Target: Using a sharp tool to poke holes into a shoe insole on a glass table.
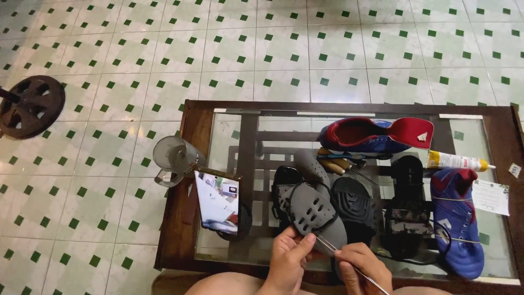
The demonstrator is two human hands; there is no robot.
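Presently the grey sandal (315, 216) is over the near edge of the glass table (229, 142), gripped by the left hand (288, 261); the right hand (357, 266) pinches a thin metal needle (333, 250) at its strap. Stitching looks unfinished. Black sandals (355, 205) and blue shoes (457, 224) lie beyond, seemingly unworked.

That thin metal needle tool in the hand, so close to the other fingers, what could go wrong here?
The right hand works a thin metal tool at the grey sandal right beside the left hand, so a slip might prick the thumb. The table's glass top is crowded: a nudge could knock the propped phone or the glass mug near the table's edge.
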